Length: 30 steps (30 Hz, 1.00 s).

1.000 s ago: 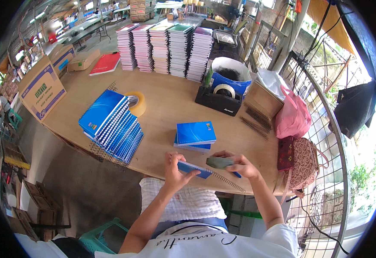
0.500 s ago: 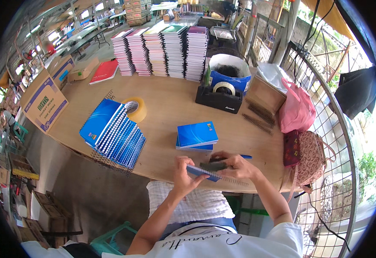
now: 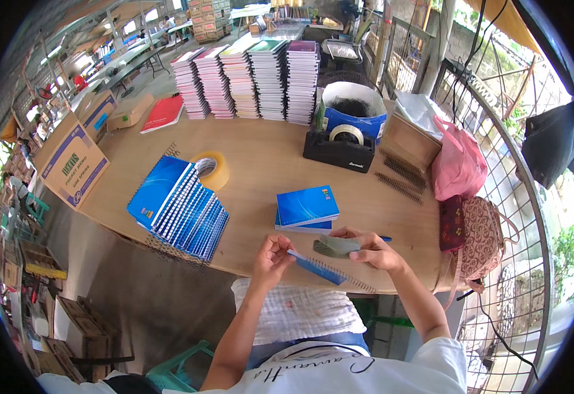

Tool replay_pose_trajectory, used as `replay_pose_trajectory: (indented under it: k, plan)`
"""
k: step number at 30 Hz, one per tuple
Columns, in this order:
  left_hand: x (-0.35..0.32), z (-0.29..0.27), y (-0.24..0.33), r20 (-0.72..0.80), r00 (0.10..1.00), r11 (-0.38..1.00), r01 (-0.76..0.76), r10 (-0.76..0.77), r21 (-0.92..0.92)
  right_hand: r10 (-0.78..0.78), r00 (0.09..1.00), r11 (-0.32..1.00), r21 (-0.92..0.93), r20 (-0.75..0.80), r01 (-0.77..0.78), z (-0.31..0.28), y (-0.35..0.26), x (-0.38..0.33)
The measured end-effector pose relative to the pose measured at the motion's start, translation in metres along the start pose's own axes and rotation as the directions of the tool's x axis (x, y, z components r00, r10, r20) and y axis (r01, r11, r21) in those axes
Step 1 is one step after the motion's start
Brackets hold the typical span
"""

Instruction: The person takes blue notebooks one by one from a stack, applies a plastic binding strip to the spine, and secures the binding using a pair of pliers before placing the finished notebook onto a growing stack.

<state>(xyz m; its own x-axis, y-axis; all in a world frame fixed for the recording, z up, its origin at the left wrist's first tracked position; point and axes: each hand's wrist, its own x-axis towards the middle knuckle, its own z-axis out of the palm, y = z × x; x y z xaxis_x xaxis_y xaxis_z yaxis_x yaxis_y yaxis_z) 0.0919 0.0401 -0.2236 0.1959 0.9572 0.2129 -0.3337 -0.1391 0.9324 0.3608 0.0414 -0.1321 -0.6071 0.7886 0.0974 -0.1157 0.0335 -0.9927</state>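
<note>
Five notebook stacks (image 3: 239, 79) line the table's far side (image 3: 254, 148), grey floor (image 3: 119, 289) left; near, left hand (image 3: 273, 259) pinches blue notebook (image 3: 320, 268), right hand (image 3: 374, 251) grips grey-green object (image 3: 334, 247).

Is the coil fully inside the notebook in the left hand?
No, partly out: the coil juts beyond the right end of the blue notebook.

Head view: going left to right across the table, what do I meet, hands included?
Cardboard box, pile of blue notebooks, left hand, held blue notebook, right hand, pink bag.
</note>
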Motion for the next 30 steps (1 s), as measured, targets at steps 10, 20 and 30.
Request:
replay_pose_trajectory:
  k: [10,20,30]
  plan:
    - [0.002,0.021,0.009,0.033,0.998,0.998,0.056,-0.056,-0.023,0.005,1.0,0.914,-0.405,-0.028,-0.016,0.02,-0.011,0.002]
    - [-0.005,0.025,0.026,0.062,0.997,0.997,0.048,-0.044,-0.057,-0.357,0.879,0.257,-0.938,-0.317,-0.234,-0.048,0.011,-0.032]
    - [0.0,0.04,0.04,0.006,1.0,0.999,0.019,-0.019,-0.045,-0.243,0.947,-0.007,-0.976,-0.209,-0.217,-0.013,0.055,-0.046]
